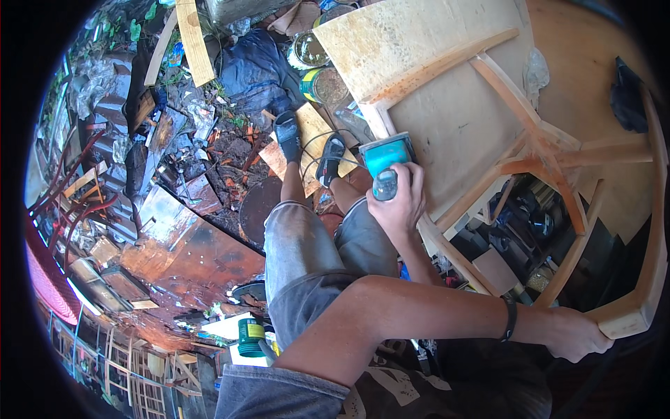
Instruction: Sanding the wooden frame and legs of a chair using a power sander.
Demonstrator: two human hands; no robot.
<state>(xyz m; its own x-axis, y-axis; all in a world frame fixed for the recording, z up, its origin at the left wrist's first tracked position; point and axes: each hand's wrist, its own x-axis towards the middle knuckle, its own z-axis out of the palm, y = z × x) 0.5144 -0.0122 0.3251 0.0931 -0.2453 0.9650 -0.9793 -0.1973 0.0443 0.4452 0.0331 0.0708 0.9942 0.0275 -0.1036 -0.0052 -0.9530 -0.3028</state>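
Teal sander [384, 162] in one grip, wooden frame [551, 164] amid scrap boards [194, 42].

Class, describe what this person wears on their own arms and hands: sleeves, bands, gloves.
Both hands are bare, with no gloves. The left arm has a thin black wristband just above the left hand, and a short grey sleeve at the shoulder. The right hand and the visible part of its forearm show no band, watch or sleeve.

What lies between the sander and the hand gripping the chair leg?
In the head view, the upturned chair's wooden rails cross between the sander and the hand on the chair leg, with dark clutter showing through.
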